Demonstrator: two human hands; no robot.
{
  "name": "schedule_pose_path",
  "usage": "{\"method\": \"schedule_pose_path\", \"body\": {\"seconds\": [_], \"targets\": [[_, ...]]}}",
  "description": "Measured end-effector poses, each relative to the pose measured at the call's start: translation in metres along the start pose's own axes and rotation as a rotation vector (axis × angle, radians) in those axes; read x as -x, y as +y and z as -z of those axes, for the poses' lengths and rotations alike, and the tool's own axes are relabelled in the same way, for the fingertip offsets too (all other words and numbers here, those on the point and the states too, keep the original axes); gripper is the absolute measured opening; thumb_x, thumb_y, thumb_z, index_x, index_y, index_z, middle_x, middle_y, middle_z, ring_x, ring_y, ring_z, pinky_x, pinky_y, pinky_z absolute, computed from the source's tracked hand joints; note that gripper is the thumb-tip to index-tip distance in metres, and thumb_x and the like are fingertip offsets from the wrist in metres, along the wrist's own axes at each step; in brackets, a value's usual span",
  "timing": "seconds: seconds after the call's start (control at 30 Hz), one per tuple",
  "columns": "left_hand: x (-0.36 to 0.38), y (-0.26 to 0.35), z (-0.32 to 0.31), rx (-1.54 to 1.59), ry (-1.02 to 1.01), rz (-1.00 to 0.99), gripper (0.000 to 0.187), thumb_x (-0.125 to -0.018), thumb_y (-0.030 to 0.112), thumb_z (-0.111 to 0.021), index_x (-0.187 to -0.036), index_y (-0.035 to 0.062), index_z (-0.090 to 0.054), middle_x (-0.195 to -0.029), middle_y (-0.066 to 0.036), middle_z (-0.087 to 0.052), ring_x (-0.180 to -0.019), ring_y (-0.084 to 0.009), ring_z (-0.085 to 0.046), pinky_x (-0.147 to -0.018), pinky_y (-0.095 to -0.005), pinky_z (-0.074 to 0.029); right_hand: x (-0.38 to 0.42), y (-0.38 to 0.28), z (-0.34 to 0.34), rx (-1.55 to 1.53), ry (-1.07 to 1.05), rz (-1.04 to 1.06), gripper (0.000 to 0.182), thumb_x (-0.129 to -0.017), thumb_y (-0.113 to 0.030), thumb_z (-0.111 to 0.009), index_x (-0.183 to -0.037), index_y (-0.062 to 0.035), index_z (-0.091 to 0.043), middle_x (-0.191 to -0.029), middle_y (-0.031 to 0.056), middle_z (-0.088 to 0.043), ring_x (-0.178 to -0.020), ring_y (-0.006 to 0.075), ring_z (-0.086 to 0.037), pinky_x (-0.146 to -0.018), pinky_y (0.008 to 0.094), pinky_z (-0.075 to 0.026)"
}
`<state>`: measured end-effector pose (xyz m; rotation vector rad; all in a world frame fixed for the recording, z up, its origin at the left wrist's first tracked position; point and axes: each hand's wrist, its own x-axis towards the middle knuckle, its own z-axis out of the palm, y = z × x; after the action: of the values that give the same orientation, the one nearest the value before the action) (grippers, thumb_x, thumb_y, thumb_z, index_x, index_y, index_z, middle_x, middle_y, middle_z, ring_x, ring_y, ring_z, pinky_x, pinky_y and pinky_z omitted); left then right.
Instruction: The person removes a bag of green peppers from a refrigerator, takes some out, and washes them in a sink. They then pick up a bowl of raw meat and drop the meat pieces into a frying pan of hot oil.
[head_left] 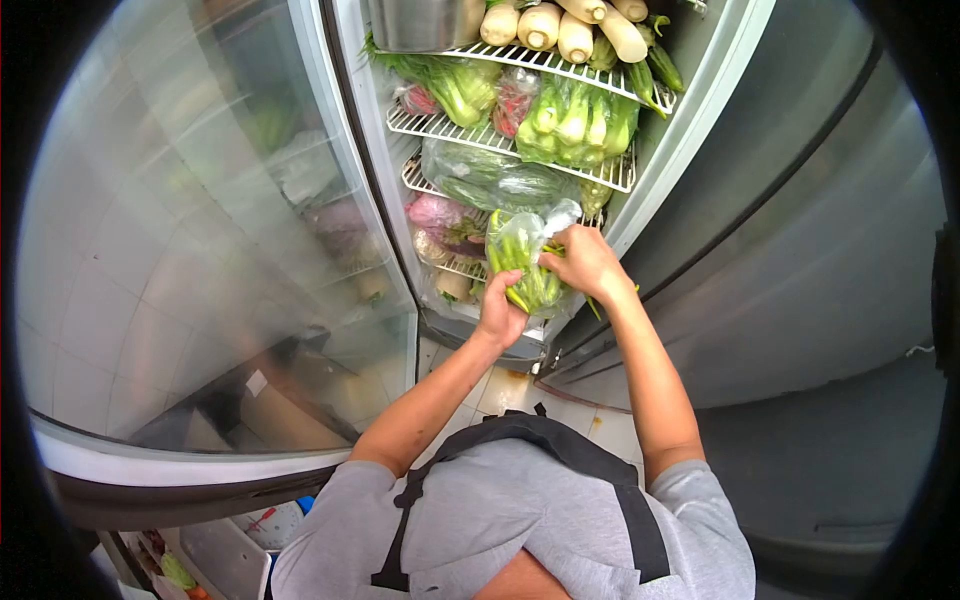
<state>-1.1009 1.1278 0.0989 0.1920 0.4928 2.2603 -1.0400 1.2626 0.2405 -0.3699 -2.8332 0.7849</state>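
Observation:
A clear plastic bag of long green chili peppers [520,250] is in front of the lower shelves of an open glass-door fridge. My left hand [502,312] is closed around the bag's lower left side, thumb over the peppers. At the bag's gathered upper right, my right hand [582,262] is closed, with green chili peppers showing at its fingertips. Thin green tips stick out below that hand. Its palm side is hidden. Just behind the bag, a plastic-wrapped bundle of dark green vegetables [490,178] lies on a wire shelf.
Higher shelves hold white radishes [540,27], cucumbers [660,68], a metal pot [425,25] and bagged leafy greens [578,120]. The glass door [230,230] stands open at my left. A grey appliance side [800,250] rises at my right. A scale [270,525] is at lower left.

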Motion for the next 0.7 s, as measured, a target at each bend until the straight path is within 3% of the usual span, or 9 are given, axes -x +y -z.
{"method": "schedule_pose_path", "body": {"seconds": [0.07,0.17,0.27,0.37,0.43,0.5,0.53,0.63,0.7], "targets": [[0.001,-0.004,-0.001,-0.015,-0.015,-0.012,0.048,-0.091,0.02,-0.053,-0.136,0.0057,-0.047,-0.131,-0.009,-0.058,-0.121,-0.0252,-0.055,-0.108,-0.0444,-0.04,-0.011,0.006,-0.01,0.023,-0.004,-0.003,0.04,-0.077,-0.023,-0.075,-0.106,0.0046,-0.071,-0.096,0.029,-0.068,-0.096,0.0417,-0.067,-0.087,0.0447,-0.053],[-0.001,0.003,-0.001,-0.094,-0.033,-0.064,0.048,-0.092,0.02,-0.053,-0.137,0.0056,-0.045,-0.131,-0.009,-0.057,-0.122,-0.0249,-0.055,-0.108,-0.0445,-0.04,-0.016,0.003,-0.014,-0.15,0.047,0.091,0.046,-0.075,-0.025,-0.077,-0.11,0.0042,-0.07,-0.097,0.029,-0.069,-0.098,0.0406,-0.068,-0.089,0.043,-0.053],[-0.001,0.013,-0.006,-0.047,-0.035,-0.061,0.051,-0.091,0.014,-0.053,-0.14,0.0097,-0.041,-0.127,-0.008,-0.057,-0.12,-0.0234,-0.056,-0.105,-0.0448,-0.044,-0.023,0.014,-0.023,-0.225,0.014,0.037,0.055,-0.073,-0.021,-0.078,-0.118,0.0062,-0.065,-0.103,0.0289,-0.069,-0.102,0.0399,-0.068,-0.091,0.0423,-0.052],[-0.005,0.013,0.001,0.021,-0.01,-0.032,0.05,-0.092,0.018,-0.051,-0.14,0.0068,-0.042,-0.131,-0.01,-0.056,-0.12,-0.0254,-0.056,-0.105,-0.0462,-0.044,-0.028,0.015,-0.022,-0.269,0.029,0.0,0.053,-0.075,-0.015,-0.077,-0.121,0.007,-0.063,-0.096,0.0227,-0.068,-0.091,0.0315,-0.067,-0.08,0.0379,-0.051],[-0.009,0.015,0.008,0.109,0.056,0.045,0.05,-0.093,0.022,-0.051,-0.139,0.005,-0.044,-0.133,-0.012,-0.056,-0.121,-0.0272,-0.057,-0.105,-0.0472,-0.044,-0.028,0.022,-0.032,-0.003,0.388,0.4,0.046,-0.079,-0.009,-0.076,-0.121,0.0063,-0.064,-0.075,0.0112,-0.068,-0.06,0.0186,-0.068,-0.055,0.0323,-0.052],[-0.008,0.016,0.015,0.151,0.115,0.088,0.051,-0.093,0.026,-0.05,-0.138,0.004,-0.046,-0.135,-0.013,-0.056,-0.122,-0.0287,-0.056,-0.106,-0.048,-0.044,-0.022,0.019,-0.026,-0.137,0.211,0.301,0.032,-0.083,-0.007,-0.074,-0.112,0.0045,-0.067,-0.072,0.007,-0.065,-0.05,0.0121,-0.062,-0.043,0.0302,-0.046],[-0.008,0.016,0.017,0.148,0.136,0.093,0.051,-0.093,0.028,-0.05,-0.138,0.0038,-0.047,-0.135,-0.013,-0.057,-0.122,-0.0294,-0.056,-0.106,-0.0483,-0.043,-0.015,0.0,-0.011,-0.238,0.091,0.197,0.029,-0.084,-0.008,-0.074,-0.109,0.0044,-0.068,-0.074,0.0078,-0.066,-0.051,0.0123,-0.063,-0.043,0.0307,-0.046],[-0.006,0.015,0.014,0.144,0.135,0.127,0.054,-0.092,0.032,-0.051,-0.138,0.0039,-0.047,-0.135,-0.013,-0.057,-0.124,-0.0309,-0.055,-0.108,-0.0496,-0.041,-0.014,-0.008,-0.002,-0.486,0.069,0.081,0.019,-0.086,-0.012,-0.073,-0.098,0.0015,-0.068,-0.079,0.0074,-0.068,-0.055,0.0111,-0.062,-0.045,0.0283,-0.046],[-0.007,0.013,0.018,0.175,0.116,0.162,0.054,-0.092,0.032,-0.05,-0.138,0.0039,-0.047,-0.136,-0.014,-0.056,-0.125,-0.0312,-0.055,-0.108,-0.0502,-0.041,-0.009,-0.02,0.014,-0.693,0.186,0.025,0.022,-0.086,-0.018,-0.074,-0.099,-0.0012,-0.069,-0.081,0.0094,-0.071,-0.065,0.0127,-0.066,-0.052,0.0285,-0.049]]}}
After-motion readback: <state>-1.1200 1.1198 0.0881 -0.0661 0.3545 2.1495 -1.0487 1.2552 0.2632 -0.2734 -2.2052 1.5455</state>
